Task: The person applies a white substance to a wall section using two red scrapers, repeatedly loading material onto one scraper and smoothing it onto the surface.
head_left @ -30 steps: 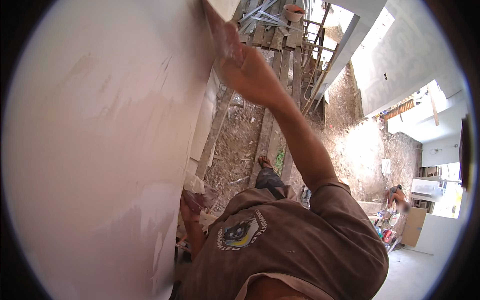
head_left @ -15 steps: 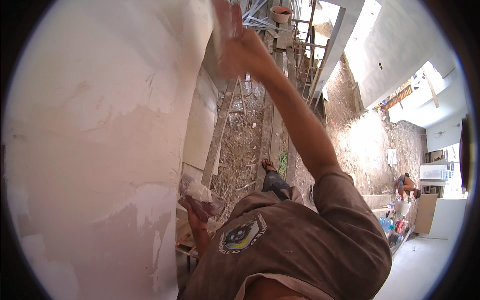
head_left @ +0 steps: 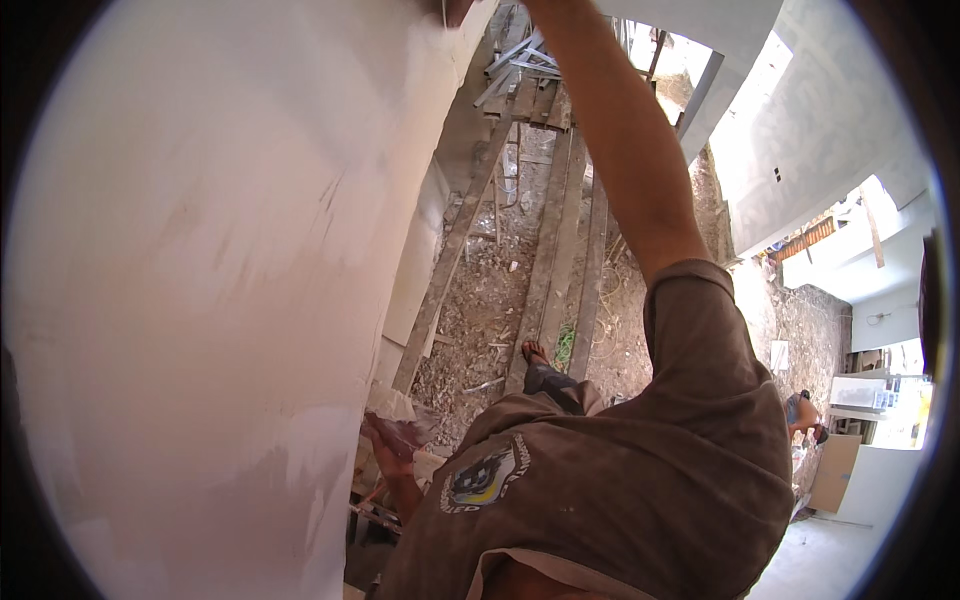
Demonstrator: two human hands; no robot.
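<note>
shirt [head_left: 620,460], brown, with a printed emblem [head_left: 487,478] on the chest, fills the lower middle, nearest the viewer. my right arm [head_left: 635,130], bare below its short sleeve [head_left: 708,300], stretches up and passes out of the upper edge; my right hand lies beyond that edge, so i cannot tell how its fingers stand. a reddish-brown piece [head_left: 456,12], cut off by the same edge, shows against the pale wall; its kind is unclear. the wall [head_left: 200,300] occupies the left side, smooth, with duller smears and whiter patches. low beside its edge, well apart from my right arm, my left hand [head_left: 393,462] is clamped on a reddish-brown plate [head_left: 412,432], a whitish mass [head_left: 390,403] showing just above it.

farther down, my sandalled foot [head_left: 534,352] shows below a dark trouser leg [head_left: 550,386], near long wooden planks [head_left: 550,250]. rubble-strewn ground [head_left: 480,310] lies between planks, with a small green tuft [head_left: 566,342] near my foot. toward the top, thin metal strips [head_left: 520,60] lie in a loose heap on boards.

farthest, at right: a whitish wall [head_left: 820,110] with a small dark opening, another person [head_left: 803,412] bending, and a tan panel [head_left: 835,475] near that person.
</note>
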